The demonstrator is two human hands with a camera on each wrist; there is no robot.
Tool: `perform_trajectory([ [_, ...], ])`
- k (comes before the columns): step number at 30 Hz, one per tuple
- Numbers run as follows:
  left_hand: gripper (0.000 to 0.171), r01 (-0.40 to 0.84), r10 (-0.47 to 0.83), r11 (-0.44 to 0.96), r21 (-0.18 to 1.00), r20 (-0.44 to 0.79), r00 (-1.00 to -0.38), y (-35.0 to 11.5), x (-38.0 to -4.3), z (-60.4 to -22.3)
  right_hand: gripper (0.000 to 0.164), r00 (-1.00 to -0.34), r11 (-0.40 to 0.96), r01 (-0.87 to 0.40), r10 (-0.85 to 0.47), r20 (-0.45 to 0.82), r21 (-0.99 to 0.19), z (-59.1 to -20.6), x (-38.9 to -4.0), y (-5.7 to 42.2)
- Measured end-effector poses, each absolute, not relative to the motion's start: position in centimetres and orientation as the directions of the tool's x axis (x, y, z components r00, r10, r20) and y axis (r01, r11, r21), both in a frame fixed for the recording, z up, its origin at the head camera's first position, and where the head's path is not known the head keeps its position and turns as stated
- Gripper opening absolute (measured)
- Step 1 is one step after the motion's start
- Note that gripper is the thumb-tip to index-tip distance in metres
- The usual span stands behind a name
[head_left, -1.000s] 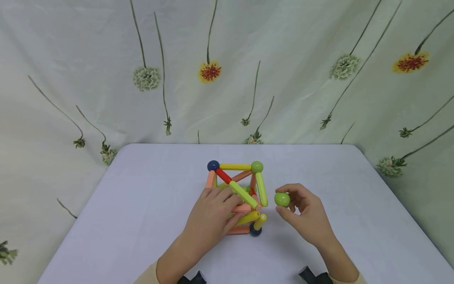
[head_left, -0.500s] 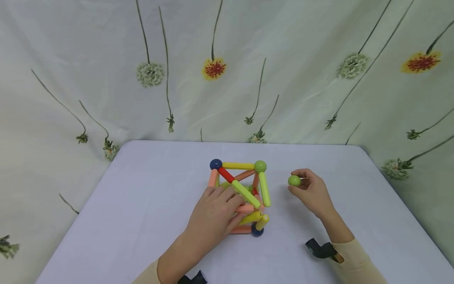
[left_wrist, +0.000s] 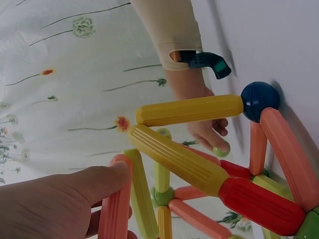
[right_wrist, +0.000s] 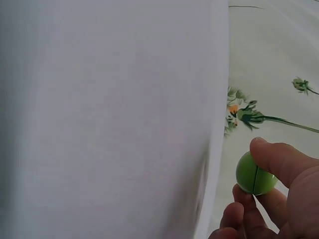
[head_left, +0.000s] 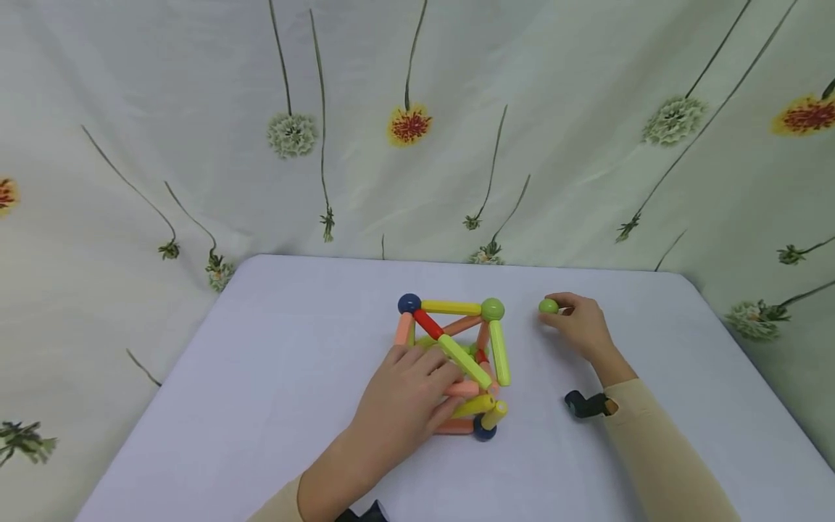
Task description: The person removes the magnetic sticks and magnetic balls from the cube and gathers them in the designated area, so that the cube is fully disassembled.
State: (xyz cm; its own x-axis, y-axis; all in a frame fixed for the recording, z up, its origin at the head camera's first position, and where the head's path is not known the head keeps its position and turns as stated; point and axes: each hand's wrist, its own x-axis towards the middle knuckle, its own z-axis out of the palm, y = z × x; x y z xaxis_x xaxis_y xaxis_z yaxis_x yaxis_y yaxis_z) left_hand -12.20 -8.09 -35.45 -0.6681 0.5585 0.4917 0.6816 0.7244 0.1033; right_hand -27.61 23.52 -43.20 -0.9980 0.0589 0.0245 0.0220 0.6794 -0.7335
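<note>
My left hand (head_left: 404, 399) grips a salmon magnetic rod (left_wrist: 114, 204), the thumb pressing along it in the left wrist view. That rod is at the near side of a frame of coloured magnetic rods and balls, partly hidden behind the hand. A dark blue ball (head_left: 409, 304) and a green corner ball (head_left: 492, 309) top the frame's far side, joined by a yellow rod (head_left: 451, 307). To the right of the frame, my right hand (head_left: 582, 328) pinches a loose green ball (right_wrist: 250, 175) between thumb and fingers, apart from the frame.
The white table (head_left: 293, 333) reaches back to a floral cloth (head_left: 365, 167) hanging behind it. A yellow rod (head_left: 494, 415) leans up from a low dark blue ball (head_left: 485, 429) at the frame's near right corner. Dark wrist cameras (head_left: 585, 404) sit on both wrists.
My right hand has carried the green ball away from the frame, to the right and toward the table's far side. The left hand keeps its grip, and the head view has shifted slightly.
</note>
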Motion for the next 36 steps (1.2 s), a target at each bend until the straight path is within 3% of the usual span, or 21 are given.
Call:
perform_trajectory([
  [12, 0.025, 0.684, 0.557, 0.718, 0.127, 0.484, -0.674, -8.4, -11.7, -35.5, 0.047, -0.996, 0.723, 0.085, 0.090, -0.027, -0.685, -45.4, -31.0, 24.0],
  [36, 0.024, 0.675, 0.560, 0.728, 0.121, 0.461, -0.688, -8.2, -12.0, -35.4, 0.054, -0.994, 0.750, 0.108, 0.092, -0.058, -0.653, -44.2, -30.6, 24.1],
])
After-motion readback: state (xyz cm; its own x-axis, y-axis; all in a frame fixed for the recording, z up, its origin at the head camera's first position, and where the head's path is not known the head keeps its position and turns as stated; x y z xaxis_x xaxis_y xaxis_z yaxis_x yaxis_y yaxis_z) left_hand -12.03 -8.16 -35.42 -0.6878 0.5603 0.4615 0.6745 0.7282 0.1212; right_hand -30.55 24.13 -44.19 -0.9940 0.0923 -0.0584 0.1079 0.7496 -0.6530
